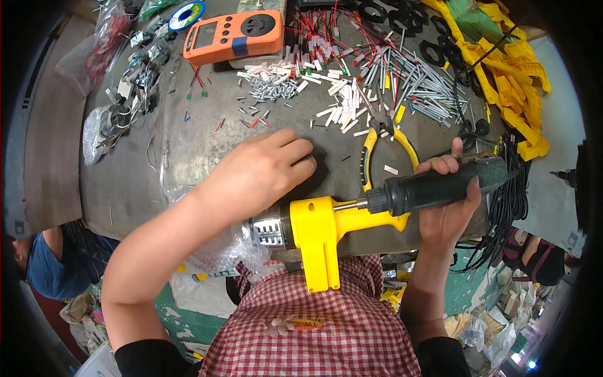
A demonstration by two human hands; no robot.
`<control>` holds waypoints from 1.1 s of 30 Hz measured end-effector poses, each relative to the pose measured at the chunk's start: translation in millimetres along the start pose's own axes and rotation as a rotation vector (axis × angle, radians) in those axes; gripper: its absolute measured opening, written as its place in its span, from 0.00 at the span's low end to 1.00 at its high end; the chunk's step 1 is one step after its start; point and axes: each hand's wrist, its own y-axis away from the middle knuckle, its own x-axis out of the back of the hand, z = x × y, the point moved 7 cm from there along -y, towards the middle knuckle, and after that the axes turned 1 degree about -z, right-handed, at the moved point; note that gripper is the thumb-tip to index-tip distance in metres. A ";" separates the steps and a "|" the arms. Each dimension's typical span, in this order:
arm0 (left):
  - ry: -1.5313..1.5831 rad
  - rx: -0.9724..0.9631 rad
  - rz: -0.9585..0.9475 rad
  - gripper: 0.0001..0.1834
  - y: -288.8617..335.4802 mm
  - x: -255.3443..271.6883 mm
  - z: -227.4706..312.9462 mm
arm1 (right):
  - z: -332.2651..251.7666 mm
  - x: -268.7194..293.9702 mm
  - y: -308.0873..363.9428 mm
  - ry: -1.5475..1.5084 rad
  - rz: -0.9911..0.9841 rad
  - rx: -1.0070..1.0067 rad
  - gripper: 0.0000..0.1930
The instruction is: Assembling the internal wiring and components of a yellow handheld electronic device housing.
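Observation:
A black electric screwdriver lies in the grip of my right hand, its bit pointing left. The bit's tip reaches the yellow pistol-shaped housing at the table's front edge. That housing has a silver slotted metal end on its left and a handle to its right. Above the metal end, my left hand is held with its fingers curled down; what they hold, if anything, is hidden. Pliers with yellow and black handles lie open on the table, just beyond the screwdriver.
Small screws, white sleeves and long metal screws are heaped ahead. An orange multimeter sits at the back. Yellow shells fill the far right, black cables the near right. Bubble wrap lies by my left forearm.

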 end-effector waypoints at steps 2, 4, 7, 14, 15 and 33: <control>-0.113 -0.003 -0.281 0.16 -6.6 -21.3 -6.2 | 0.9 -1.7 0.1 -0.003 -0.003 -0.005 0.31; -0.056 0.023 -0.212 0.15 -5.4 -20.9 -12.6 | 1.5 -2.5 0.8 -0.001 -0.011 -0.003 0.31; 0.256 0.233 -0.086 0.12 5.3 -5.0 -24.1 | 3.3 0.6 3.4 0.007 -0.024 -0.006 0.31; 0.598 0.382 0.064 0.10 31.6 -11.1 4.3 | -1.7 4.5 0.1 0.029 -0.041 -0.007 0.36; 0.582 0.369 0.082 0.12 32.2 -11.2 6.8 | -1.5 3.8 0.2 -0.014 -0.112 -0.013 0.39; 0.088 0.095 -0.011 0.36 56.6 -22.2 48.9 | -92.2 33.0 21.0 0.189 0.080 0.366 0.31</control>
